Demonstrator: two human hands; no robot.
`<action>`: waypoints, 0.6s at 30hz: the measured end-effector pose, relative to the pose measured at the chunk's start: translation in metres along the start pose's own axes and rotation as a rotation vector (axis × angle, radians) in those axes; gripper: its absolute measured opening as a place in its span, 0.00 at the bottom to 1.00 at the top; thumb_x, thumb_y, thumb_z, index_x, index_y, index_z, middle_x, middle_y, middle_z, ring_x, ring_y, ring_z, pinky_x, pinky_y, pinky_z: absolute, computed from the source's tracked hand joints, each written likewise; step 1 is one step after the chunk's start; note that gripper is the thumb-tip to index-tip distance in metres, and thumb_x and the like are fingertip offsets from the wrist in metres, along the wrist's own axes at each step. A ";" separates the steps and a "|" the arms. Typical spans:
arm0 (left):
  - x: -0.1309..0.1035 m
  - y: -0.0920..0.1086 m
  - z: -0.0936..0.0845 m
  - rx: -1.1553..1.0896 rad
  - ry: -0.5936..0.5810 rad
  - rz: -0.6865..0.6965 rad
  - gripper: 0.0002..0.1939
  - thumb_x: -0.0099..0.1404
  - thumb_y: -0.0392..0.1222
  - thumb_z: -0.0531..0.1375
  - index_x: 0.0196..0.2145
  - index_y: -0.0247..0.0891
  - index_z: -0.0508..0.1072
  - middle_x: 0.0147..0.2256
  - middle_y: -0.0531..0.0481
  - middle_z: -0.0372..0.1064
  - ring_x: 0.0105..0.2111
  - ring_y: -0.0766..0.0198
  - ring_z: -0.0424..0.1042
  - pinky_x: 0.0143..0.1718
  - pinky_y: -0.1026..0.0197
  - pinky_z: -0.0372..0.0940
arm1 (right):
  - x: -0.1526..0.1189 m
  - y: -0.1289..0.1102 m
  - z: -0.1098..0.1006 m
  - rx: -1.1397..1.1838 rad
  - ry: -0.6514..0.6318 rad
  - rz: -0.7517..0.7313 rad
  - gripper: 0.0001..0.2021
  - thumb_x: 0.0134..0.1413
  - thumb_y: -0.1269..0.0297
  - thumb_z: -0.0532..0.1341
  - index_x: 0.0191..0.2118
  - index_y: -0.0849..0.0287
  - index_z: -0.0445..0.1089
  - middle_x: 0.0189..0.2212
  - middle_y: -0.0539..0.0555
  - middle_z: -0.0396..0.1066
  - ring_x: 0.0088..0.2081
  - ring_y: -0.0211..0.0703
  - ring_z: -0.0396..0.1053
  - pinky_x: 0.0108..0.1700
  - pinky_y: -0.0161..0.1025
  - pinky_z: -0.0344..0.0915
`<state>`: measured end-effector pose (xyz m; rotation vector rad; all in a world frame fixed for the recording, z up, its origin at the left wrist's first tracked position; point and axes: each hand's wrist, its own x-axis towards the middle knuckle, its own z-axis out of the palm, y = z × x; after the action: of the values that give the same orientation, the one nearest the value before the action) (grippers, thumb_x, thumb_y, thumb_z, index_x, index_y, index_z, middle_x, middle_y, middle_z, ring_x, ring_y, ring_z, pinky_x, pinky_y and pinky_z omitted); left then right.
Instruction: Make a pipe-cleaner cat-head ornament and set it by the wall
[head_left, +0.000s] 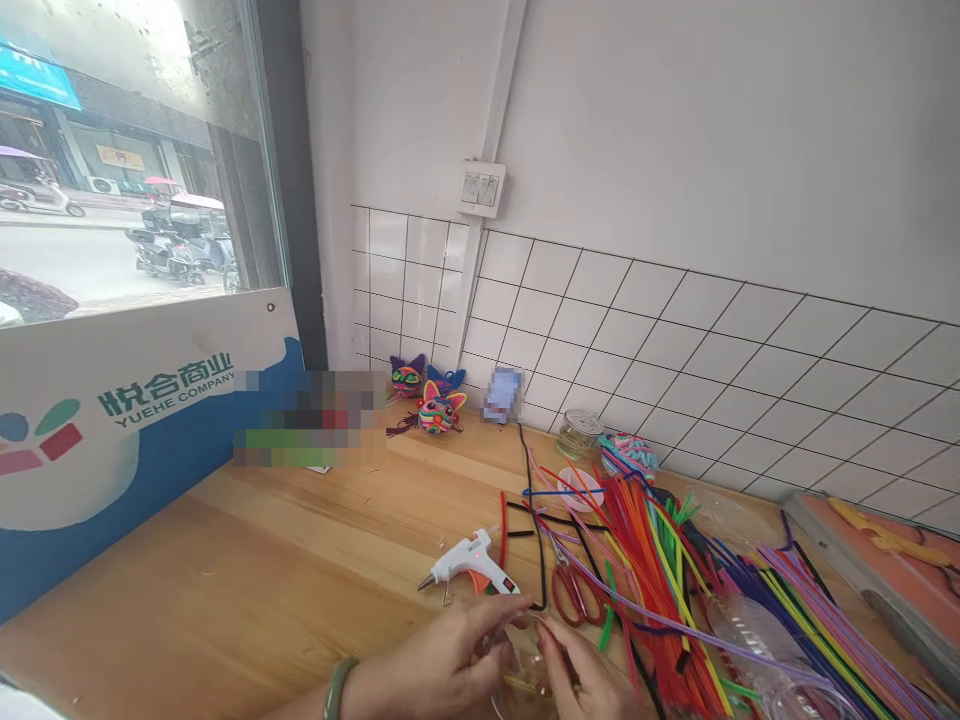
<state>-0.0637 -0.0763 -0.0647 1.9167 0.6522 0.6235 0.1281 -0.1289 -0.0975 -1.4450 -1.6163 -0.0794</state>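
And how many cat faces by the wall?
2: the purple-eared face at left, the yellow-eared face nearer, to its right. Blue ears behind may mean a hidden third.

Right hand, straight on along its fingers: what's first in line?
Most likely the left hand, its fingertips just ahead of the right hand. The white glue gun lies beyond. Depth is unclear, so it might pass over.

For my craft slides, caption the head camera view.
Two hands work beside a white glue gun, scissors and colourful pipe cleaners on a wooden table.
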 end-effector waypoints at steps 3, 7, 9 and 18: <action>0.004 -0.005 0.006 -0.054 0.057 0.023 0.22 0.68 0.42 0.49 0.58 0.40 0.66 0.43 0.39 0.74 0.37 0.58 0.74 0.39 0.61 0.70 | -0.001 -0.005 0.007 0.012 0.008 -0.027 0.21 0.63 0.51 0.51 0.34 0.56 0.79 0.29 0.57 0.80 0.29 0.45 0.79 0.33 0.32 0.75; 0.008 -0.017 0.011 -0.094 0.199 0.087 0.22 0.70 0.44 0.46 0.58 0.37 0.66 0.42 0.34 0.72 0.36 0.58 0.74 0.34 0.60 0.71 | -0.008 -0.006 0.016 0.038 -0.040 0.002 0.23 0.64 0.49 0.49 0.41 0.58 0.77 0.33 0.59 0.80 0.28 0.46 0.79 0.30 0.34 0.75; 0.008 -0.016 0.009 -0.069 0.203 0.071 0.22 0.70 0.44 0.46 0.56 0.37 0.68 0.40 0.36 0.74 0.35 0.58 0.74 0.36 0.59 0.71 | -0.010 -0.004 0.015 0.036 -0.065 0.047 0.26 0.64 0.48 0.46 0.42 0.58 0.77 0.35 0.59 0.80 0.30 0.48 0.79 0.29 0.35 0.75; -0.005 -0.012 -0.001 -0.242 -0.081 0.023 0.50 0.51 0.53 0.69 0.66 0.42 0.52 0.62 0.35 0.56 0.60 0.46 0.60 0.58 0.48 0.57 | 0.000 -0.002 0.004 0.314 -0.265 0.305 0.25 0.60 0.45 0.51 0.46 0.57 0.76 0.32 0.57 0.80 0.29 0.46 0.78 0.28 0.32 0.74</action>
<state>-0.0702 -0.0744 -0.0756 1.7156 0.4809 0.6067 0.1241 -0.1276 -0.0989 -1.4780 -1.5122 0.5376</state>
